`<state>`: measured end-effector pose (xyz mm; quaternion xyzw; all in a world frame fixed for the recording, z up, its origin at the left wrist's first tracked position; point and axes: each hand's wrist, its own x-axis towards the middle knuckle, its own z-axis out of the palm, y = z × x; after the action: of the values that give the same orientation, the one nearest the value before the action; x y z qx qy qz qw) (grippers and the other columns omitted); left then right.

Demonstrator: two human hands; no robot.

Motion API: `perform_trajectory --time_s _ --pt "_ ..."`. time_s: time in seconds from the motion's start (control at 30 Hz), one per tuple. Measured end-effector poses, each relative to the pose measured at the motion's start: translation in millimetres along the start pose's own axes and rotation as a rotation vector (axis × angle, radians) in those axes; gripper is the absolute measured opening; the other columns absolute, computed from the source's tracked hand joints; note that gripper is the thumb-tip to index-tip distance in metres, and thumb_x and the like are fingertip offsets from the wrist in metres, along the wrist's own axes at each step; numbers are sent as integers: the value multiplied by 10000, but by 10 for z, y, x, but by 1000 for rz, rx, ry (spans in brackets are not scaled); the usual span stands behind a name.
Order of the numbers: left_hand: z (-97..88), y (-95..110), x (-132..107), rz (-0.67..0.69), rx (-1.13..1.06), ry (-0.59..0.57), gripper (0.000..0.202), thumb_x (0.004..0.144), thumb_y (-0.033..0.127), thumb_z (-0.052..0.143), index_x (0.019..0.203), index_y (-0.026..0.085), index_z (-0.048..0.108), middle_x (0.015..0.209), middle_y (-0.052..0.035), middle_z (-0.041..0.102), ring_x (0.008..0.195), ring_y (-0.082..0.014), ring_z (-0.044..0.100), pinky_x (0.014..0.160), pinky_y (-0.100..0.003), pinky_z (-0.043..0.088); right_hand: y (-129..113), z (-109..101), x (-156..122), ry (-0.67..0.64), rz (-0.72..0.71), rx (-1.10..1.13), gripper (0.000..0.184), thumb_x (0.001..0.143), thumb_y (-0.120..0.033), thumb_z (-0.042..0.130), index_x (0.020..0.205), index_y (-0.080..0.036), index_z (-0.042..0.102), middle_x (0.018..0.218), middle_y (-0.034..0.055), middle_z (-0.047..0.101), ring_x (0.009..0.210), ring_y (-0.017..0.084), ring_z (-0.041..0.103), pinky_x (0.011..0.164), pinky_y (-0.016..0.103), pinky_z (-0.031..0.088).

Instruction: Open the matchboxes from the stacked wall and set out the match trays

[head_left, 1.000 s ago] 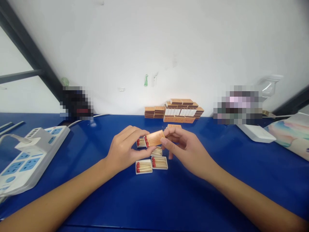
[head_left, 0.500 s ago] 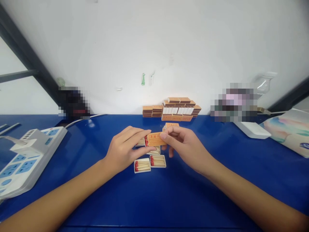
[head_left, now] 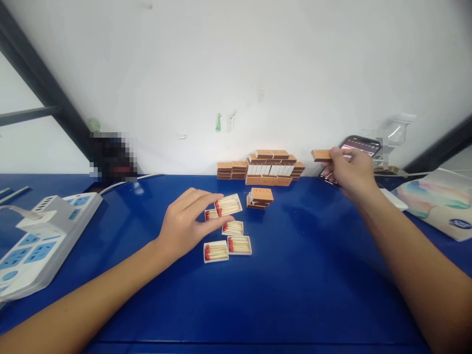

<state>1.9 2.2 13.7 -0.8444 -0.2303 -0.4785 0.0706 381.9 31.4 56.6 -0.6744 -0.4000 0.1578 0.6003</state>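
Note:
My left hand (head_left: 191, 214) is closed on a white matchbox tray (head_left: 228, 205) full of red-tipped matches, gripped between thumb and fingers above the table. Below it, more match-filled trays lie on the blue surface, among them one tray (head_left: 233, 227) under my thumb, another tray (head_left: 239, 245), and a tray (head_left: 216, 251) at the front. Away to the right, my right hand (head_left: 350, 169) pinches an orange matchbox sleeve (head_left: 321, 156) in front of a phone (head_left: 359, 143). A small stack of matchboxes (head_left: 261, 195) stands between my hands.
Against the wall stands a wider pile of matchboxes (head_left: 269, 181). A white power strip (head_left: 40, 250) takes up the left side of the blue table (head_left: 280, 295). On the right are a clear bottle (head_left: 400, 130) and a tissue pack (head_left: 438, 201).
The orange sleeve has come off the tray of matches. My right hand has carried it right and back toward the phone, while my left hand stays almost in place with the tray.

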Motion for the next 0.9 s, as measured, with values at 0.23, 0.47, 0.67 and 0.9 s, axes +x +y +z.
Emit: perform_trajectory --time_s 0.23,0.47,0.67,0.9 --pt "12 -80 5 -55 39 -25 386 877 418 818 1179 194 726 1003 -57 781 853 -187 675 773 -343 598 415 65 261 -196 -32 -143 148 971 -331 645 919 -193 637 872 93 704 581 127 572 567 311 422" --pt "-25 -287 35 -293 128 -158 363 894 484 786 1146 223 765 975 -36 790 864 -207 677 787 -352 563 581 150 377 -117 -172 -445 274 879 -385 726 981 -130 731 903 143 734 716 219 622 728 366 465" --pt "-31 -483 25 -555 147 -332 354 886 514 780 1148 276 782 1028 -20 799 890 -240 708 810 -387 536 502 84 297 -43 -351 -643 392 954 -461 580 1041 -132 774 958 177 760 875 315 676 848 447 481" --pt "29 -536 -28 -532 113 -496 335 944 544 679 1084 259 788 1120 -27 795 1021 -268 697 885 -428 540 88 215 -369 -676 -559 -458 468 861 -609 701 1128 -228 749 979 80 745 808 235 651 728 358 512"
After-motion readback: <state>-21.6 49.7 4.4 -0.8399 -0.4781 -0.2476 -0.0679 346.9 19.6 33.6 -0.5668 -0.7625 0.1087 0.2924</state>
